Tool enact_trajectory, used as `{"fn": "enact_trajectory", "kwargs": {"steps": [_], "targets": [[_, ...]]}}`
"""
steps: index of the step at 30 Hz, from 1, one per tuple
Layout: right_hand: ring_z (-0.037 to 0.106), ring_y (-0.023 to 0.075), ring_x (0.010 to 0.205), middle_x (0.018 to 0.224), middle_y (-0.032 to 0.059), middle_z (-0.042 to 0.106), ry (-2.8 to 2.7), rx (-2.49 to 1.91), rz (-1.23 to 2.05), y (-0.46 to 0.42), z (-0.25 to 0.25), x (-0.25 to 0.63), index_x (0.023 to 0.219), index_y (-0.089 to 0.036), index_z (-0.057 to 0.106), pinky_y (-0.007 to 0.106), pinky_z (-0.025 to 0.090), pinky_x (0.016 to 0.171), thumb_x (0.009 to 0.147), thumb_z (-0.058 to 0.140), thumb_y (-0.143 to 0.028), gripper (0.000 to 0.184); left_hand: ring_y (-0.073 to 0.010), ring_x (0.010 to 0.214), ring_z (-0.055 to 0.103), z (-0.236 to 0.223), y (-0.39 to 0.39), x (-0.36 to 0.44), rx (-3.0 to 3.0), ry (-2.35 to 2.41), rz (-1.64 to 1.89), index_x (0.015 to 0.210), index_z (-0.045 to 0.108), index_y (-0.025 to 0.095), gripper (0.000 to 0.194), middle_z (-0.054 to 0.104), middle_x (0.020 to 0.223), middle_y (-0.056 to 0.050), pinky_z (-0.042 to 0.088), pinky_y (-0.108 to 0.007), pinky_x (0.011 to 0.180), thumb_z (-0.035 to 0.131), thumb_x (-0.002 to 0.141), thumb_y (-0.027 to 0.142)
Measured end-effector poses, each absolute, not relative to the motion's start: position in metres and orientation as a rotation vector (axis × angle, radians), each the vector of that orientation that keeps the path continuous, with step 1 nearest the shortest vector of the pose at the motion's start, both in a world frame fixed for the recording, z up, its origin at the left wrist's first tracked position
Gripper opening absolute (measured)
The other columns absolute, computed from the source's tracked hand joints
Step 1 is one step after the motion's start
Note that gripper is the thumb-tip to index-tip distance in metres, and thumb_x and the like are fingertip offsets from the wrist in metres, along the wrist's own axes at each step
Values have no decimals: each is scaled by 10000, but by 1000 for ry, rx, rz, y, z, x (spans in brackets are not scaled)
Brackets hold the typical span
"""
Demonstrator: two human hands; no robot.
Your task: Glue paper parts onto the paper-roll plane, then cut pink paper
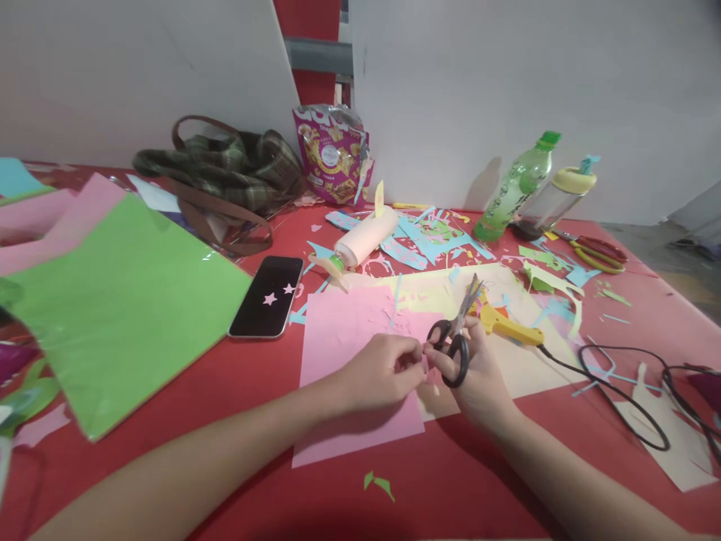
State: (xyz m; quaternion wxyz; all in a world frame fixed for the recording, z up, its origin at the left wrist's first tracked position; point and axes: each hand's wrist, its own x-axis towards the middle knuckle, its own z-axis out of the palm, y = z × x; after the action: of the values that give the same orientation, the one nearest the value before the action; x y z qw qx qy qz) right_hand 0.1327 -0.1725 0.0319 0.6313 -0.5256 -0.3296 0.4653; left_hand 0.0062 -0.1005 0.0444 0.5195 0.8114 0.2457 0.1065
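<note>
My right hand (483,379) grips a pair of scissors (460,353) by the black handles, blades pointing up and away from me. Close beside it, the fingertips of my left hand (386,372) are pinched together, almost touching the right fingers. Whatever they hold is too small to make out. Both hands are above a pink sheet of paper (330,353) strewn with tiny pink clippings. A cream sheet (523,372) lies partly beneath it. To the left, two pink paper stars (270,299) rest on a dark phone (256,315).
A yellow glue gun (515,328) with a black cord (613,421) lies at right. Behind are a paper-wrapped roll (369,237), a snack bag (332,158), a green bottle (515,191), a clear bottle (555,203) and red-handled scissors (600,249). Green sheets (129,300) lie at left.
</note>
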Motion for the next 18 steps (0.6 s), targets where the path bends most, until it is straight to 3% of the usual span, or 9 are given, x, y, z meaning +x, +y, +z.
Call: {"fn": "enact_trajectory", "kwargs": {"steps": [11, 18], "targets": [[505, 71, 547, 748, -51, 510, -863, -1183, 1111, -173, 35, 129, 742, -241, 320, 208, 413, 482, 648, 619, -132, 332, -66, 471, 374, 49, -85, 0, 2094, 366, 190, 566, 520, 145, 227, 437, 505, 29, 300, -186, 471, 375, 740, 162], [486, 65, 519, 723, -60, 520, -871, -1190, 1143, -174, 37, 127, 741, -243, 321, 214, 416, 504, 657, 609, -125, 321, -67, 473, 391, 49, -83, -1, 2122, 342, 144, 563, 524, 142, 260, 466, 512, 23, 314, -188, 482, 364, 764, 186]]}}
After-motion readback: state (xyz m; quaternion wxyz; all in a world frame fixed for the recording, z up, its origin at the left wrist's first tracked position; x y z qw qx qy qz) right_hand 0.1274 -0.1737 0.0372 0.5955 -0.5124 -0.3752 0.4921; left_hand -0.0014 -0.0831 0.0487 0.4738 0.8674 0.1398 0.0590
